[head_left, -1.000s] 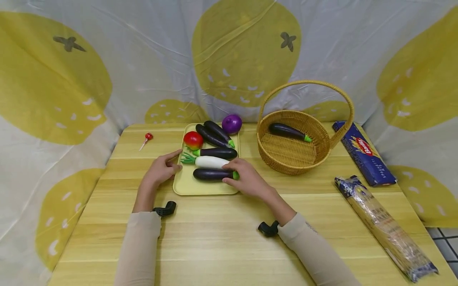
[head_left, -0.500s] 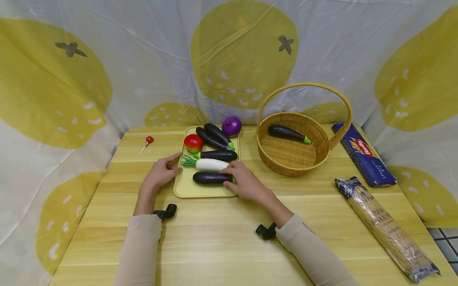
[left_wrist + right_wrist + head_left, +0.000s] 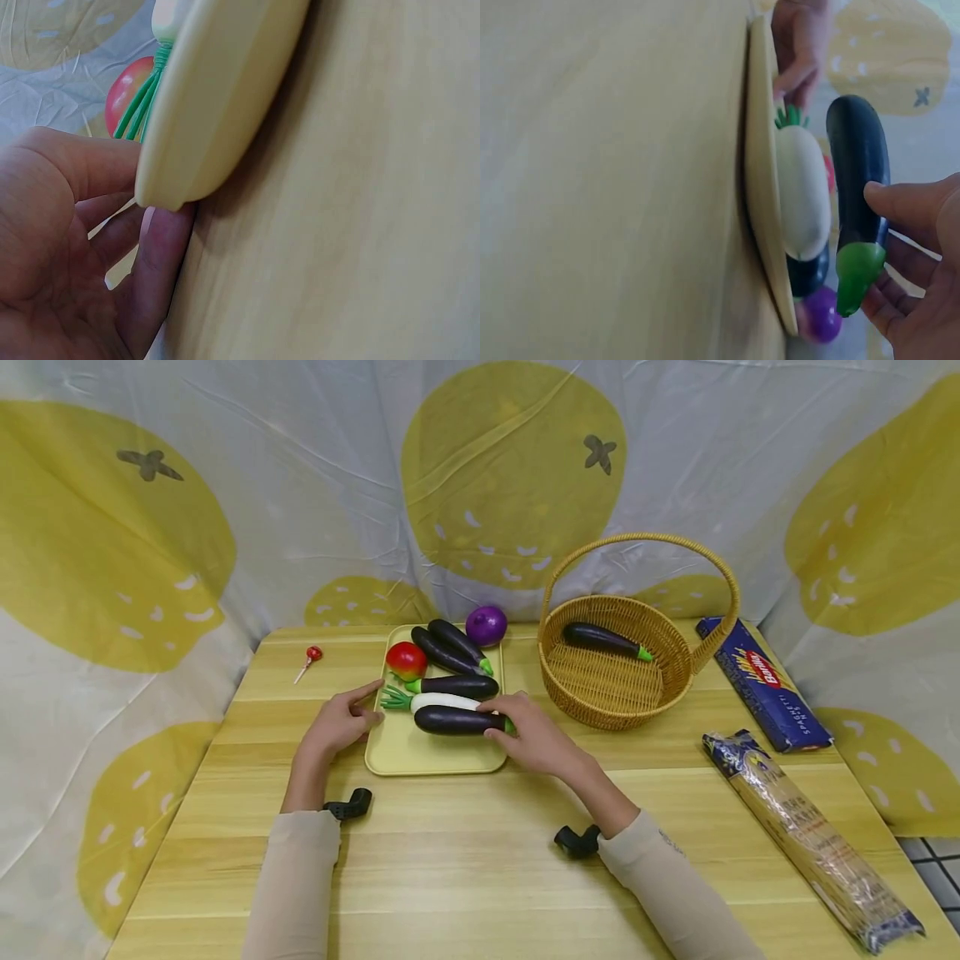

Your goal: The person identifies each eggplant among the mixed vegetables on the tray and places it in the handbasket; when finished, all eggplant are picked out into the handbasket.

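My right hand (image 3: 536, 735) grips a dark purple eggplant (image 3: 453, 720) near its green stem end. In the right wrist view this eggplant (image 3: 859, 165) is raised above the yellow tray (image 3: 427, 760), with the thumb on one side and fingers on the other. It overlaps a white radish (image 3: 446, 700) with green leaves in the head view. My left hand (image 3: 337, 722) holds the left edge of the tray, thumb and finger at the rim (image 3: 161, 176). Also on the tray are a red mango-like fruit (image 3: 407, 660) and several more eggplants (image 3: 461, 686).
A purple onion (image 3: 486, 626) sits at the tray's back right corner. Right of it stands a wicker basket (image 3: 592, 708) with a tall handle and one eggplant (image 3: 603, 639) inside. Two spaghetti packs (image 3: 768, 685) lie at the far right. A red lollipop (image 3: 313, 653) lies back left.
The right hand has closed on the front eggplant and lifted it off the tray, moving it slightly right and away from me. The left hand has stayed at the tray's edge.
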`<state>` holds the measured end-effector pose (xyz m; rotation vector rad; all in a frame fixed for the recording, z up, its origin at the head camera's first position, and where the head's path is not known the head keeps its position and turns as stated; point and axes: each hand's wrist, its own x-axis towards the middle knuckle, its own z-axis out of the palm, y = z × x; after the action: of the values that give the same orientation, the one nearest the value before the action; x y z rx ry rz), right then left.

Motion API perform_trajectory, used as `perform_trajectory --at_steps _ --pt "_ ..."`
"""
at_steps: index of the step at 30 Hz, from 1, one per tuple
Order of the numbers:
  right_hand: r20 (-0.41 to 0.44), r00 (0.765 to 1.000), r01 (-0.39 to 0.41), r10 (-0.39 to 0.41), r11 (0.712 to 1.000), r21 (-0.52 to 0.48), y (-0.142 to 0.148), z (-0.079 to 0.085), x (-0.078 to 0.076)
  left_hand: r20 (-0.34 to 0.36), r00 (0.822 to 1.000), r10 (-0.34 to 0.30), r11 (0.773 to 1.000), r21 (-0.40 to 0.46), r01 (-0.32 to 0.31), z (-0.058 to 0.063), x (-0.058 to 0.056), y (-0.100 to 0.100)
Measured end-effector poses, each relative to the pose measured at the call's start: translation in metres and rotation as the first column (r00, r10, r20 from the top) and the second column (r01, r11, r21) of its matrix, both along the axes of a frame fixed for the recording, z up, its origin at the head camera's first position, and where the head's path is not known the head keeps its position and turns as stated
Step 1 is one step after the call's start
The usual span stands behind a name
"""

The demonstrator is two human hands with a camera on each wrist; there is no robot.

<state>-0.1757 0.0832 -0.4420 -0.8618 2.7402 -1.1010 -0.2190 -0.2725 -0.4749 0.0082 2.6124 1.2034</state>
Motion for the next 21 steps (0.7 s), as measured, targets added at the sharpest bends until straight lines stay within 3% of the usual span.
perform_trajectory --at_steps 9,21 --pt "-0.037 0.994 0.104 -0.107 0.992 -0.074 0.036 0.012 -0.003 0.014 1.0 -0.002 1.0 0.006 0.002 -0.003 0.0 0.0" --pt "0.062 0.977 0.212 -0.204 0.961 -0.179 0.089 0.031 -0.012 0.023 1.0 0.005 1.0 0.018 -0.005 -0.003 -0.001 0.0"
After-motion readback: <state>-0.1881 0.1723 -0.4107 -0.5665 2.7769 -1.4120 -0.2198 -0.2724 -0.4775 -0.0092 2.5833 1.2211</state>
